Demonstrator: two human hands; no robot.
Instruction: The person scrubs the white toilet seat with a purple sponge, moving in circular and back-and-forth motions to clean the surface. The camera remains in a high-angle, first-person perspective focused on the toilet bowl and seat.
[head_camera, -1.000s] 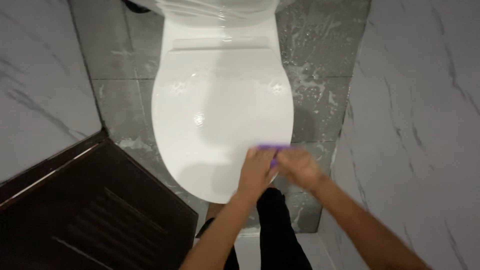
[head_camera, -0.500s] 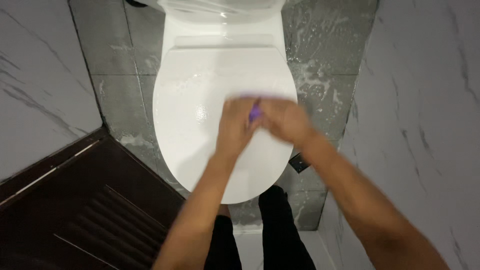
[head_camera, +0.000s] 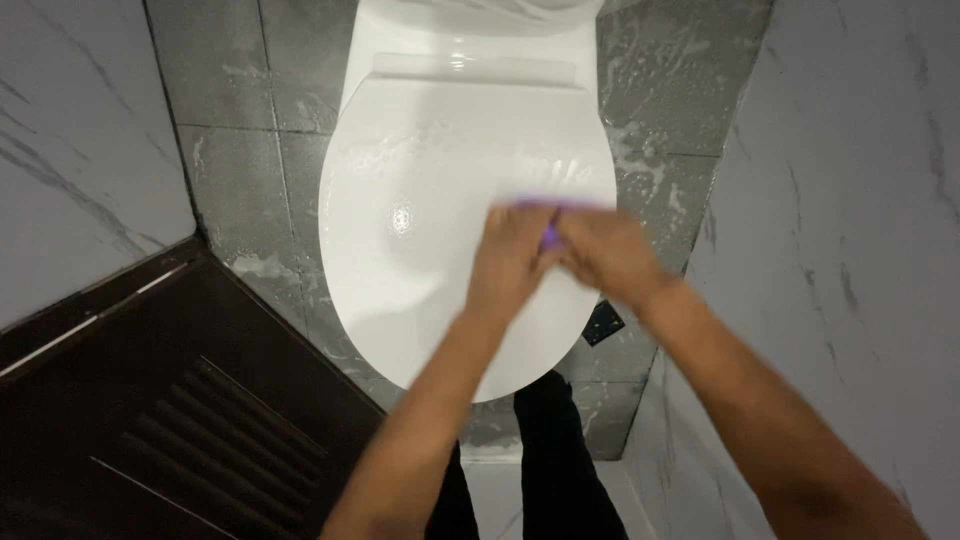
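The toilet lid looks like hard white plastic, smooth and glossy, with a bright glint of light near its middle and a film of wet, soapy streaks toward 1 o'clock. The purple thing pressed between the left hand and the right hand is blurred (its material cannot be told). The floor tiles at 10 o'clock are grey stone-look, mottled and wet, with foamy specks at 2 o'clock. The walls at 3 and 9 o'clock are white marble-patterned tile, smooth with a soft sheen. The door at 7 o'clock is dark brown wood-look, matt, with grooved slats.
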